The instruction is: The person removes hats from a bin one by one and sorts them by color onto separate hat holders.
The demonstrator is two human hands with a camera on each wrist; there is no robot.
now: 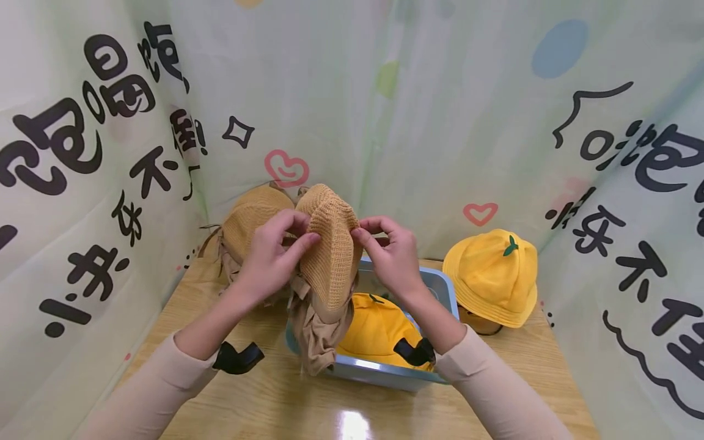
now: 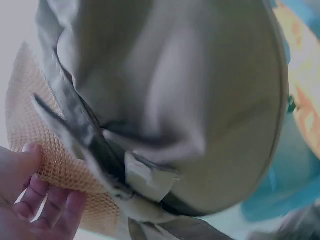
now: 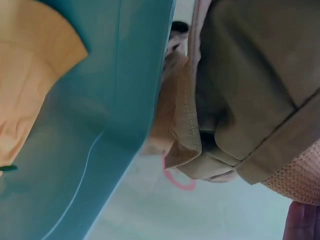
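Between both hands hangs a tan woven hat (image 1: 332, 256) with a brown cloth part and ties below it, raised above the left end of a blue bin (image 1: 379, 370). My left hand (image 1: 277, 253) pinches its left edge between thumb and fingers; the left wrist view shows the thumb and fingers on the woven part. The right hand (image 1: 393, 253) pinches the opposite edge. Brown cloth (image 2: 165, 100) fills most of the left wrist view. A yellow hat (image 1: 379, 327) with a green sprout lies in the bin, partly hidden by the tan hat and right wrist.
Another tan hat (image 1: 255, 217) stands at the back left of the wooden table (image 1: 242, 397), propped up off the surface. At the right, a yellow bucket hat (image 1: 492, 278) with a green sprout sits on a brown support. Printed curtains (image 1: 418, 122) enclose the table.
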